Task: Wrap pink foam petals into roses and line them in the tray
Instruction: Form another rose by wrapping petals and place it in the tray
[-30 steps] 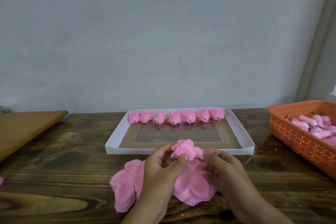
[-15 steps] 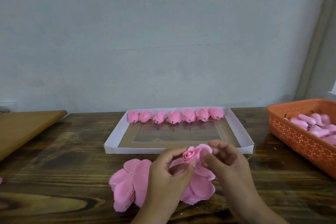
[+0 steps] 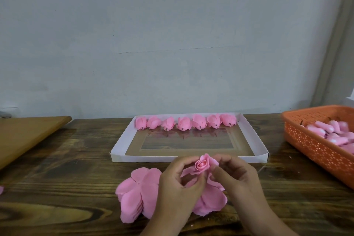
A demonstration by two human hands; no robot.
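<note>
**Pink bud now rolled tight, outer petals next**

Pink foam rose (image 3: 203, 165) sits between both hands just in front of the tray (image 3: 122, 140), above the bench (image 3: 67, 168). A second ago it was a loose crumpled blob; now the centre shows a clean spiral, so the core wrap looks done.

Left hand (image 3: 178, 186): fingers curled, thumb and forefinger pinching the rose from below-left. Right hand (image 3: 233, 174): fingers curled, tips pinching the outer petal on the right side; it has shifted up and closer since a second ago.

Loose petals of the same piece hang under the hands. Petal stack (image 3: 138, 193) lies on the bench, just left of the left hand, untouched.

Tray holds seven finished roses (image 3: 184, 123) in one row along the far wall; rest of it is unfilled. Orange basket (image 3: 314, 145) at right holds more pink pieces.

Judgement: mid-wrap on the eighth rose. Remaining petals need folding up before it goes into the tray. Risk: the spiral loosens if the pinch slips.
</note>
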